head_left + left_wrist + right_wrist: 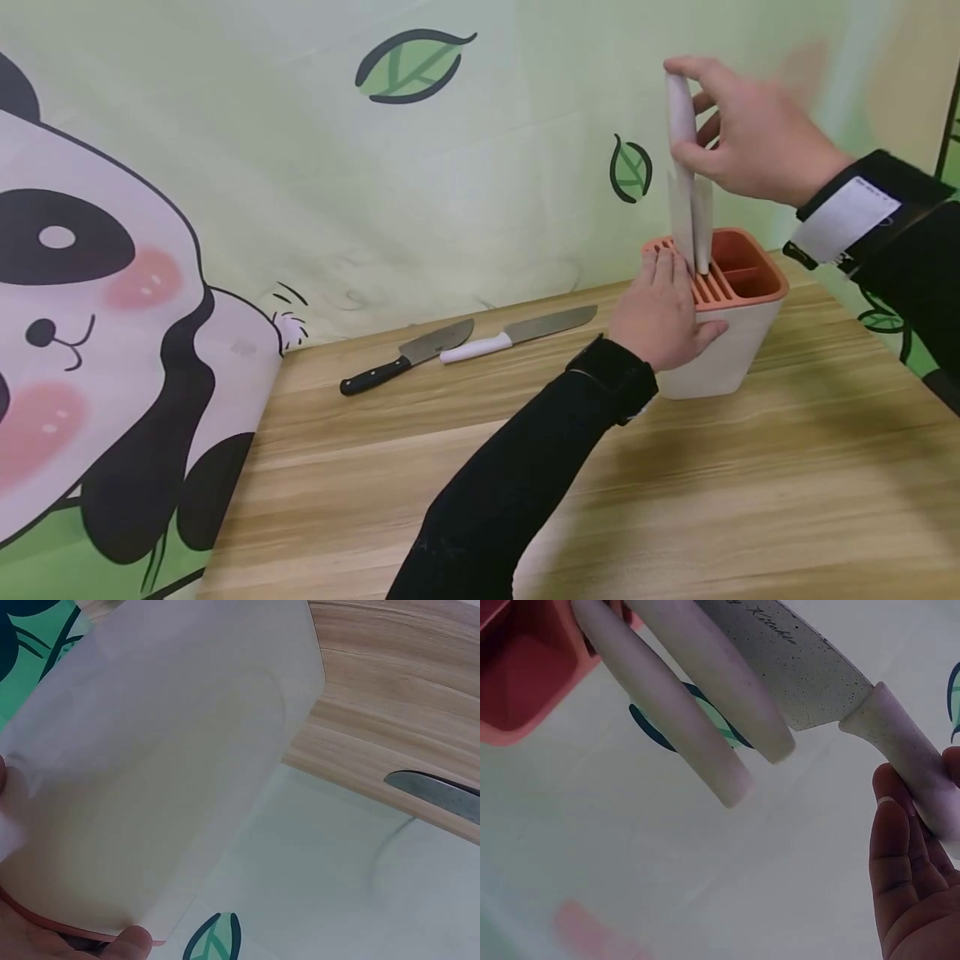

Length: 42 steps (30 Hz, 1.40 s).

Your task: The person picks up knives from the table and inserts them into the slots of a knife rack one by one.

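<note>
At the right of the head view, my right hand grips the white handle of a kitchen knife, held upright over the slots of a white knife block. Its speckled blade, marked with script, shows in the right wrist view. Two other white handles stand up from the block beside it. My left hand rests on the block's near left side, fingers laid straight over the orange slotted top. The left wrist view shows the block's pale wall up close, a fingertip at its rim.
Left of the block, a black-handled knife and a white-handled knife lie on the wooden table. Open compartments take up the right part of the block's top. A panda-printed cloth hangs right behind the table.
</note>
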Each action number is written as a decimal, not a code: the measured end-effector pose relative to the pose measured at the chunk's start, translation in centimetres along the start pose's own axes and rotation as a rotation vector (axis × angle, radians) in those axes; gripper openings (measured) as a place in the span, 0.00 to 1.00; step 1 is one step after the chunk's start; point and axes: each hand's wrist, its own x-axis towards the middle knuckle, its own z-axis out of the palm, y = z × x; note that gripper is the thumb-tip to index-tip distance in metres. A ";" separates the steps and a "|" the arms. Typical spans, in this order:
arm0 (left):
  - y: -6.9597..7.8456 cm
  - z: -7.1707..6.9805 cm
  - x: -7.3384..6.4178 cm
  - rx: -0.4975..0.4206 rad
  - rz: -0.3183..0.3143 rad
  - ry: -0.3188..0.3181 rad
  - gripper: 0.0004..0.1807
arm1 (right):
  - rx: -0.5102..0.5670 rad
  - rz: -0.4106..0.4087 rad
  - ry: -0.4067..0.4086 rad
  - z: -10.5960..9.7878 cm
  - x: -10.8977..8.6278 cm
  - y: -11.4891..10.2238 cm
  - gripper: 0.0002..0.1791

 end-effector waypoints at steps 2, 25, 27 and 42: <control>0.0 0.0 0.0 0.004 -0.003 -0.002 0.54 | -0.003 -0.002 -0.019 0.3 -0.1 0.2 0.41; 0.7 0.0 0.7 -0.003 -0.021 0.004 0.55 | 0.020 -0.020 -0.106 2.8 -2.5 1.9 0.41; 0.7 0.1 0.8 0.001 -0.017 0.006 0.55 | 0.008 -0.033 -0.103 2.9 -2.7 1.9 0.41; 0.8 0.1 0.8 0.011 -0.011 0.003 0.54 | -0.115 -0.153 -0.080 3.6 -3.9 2.4 0.40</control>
